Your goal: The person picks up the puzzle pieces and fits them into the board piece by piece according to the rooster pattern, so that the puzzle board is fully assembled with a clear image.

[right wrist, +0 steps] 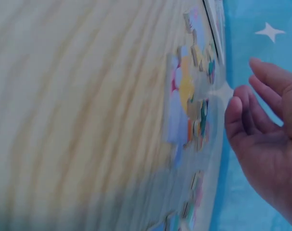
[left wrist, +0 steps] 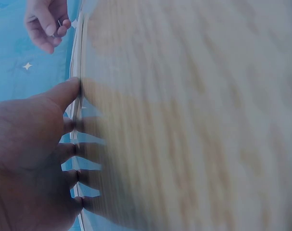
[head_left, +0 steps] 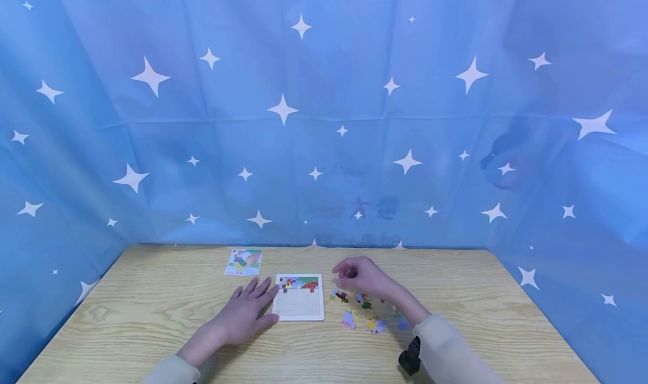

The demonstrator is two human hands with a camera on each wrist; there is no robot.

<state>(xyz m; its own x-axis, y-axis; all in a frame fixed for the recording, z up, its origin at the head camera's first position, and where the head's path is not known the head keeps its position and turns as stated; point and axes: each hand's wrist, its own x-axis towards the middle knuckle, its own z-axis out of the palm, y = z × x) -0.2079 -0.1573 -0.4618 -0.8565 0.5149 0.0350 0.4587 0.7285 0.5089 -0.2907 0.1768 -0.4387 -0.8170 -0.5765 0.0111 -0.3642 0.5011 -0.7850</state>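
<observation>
Your left hand (head_left: pixel 243 316) lies relaxed and ungrasping on the wooden table (head_left: pixel 167 311), its fingers spread; the thumb and index fingertips touch the left edge of the white-rimmed puzzle tray (head_left: pixel 298 306). The tray lies flat between your 2 hands: a colourful strip of picture (head_left: pixel 307 283) fills its far part, while the pale base shows below. Your right hand (head_left: pixel 367 277) is raised to the right of the tray, fingers bent toward the thumb — whether a piece is pinched there, you cannot tell from these views. Below and around it, loose puzzle pieces (head_left: pixel 367 305) lie scattered on the table. Beyond your left fingertips sits 1 picture card (head_left: pixel 243 262) — behind everything hangs a blue curtain (head_left: pixel 324 142) with white stars.
</observation>
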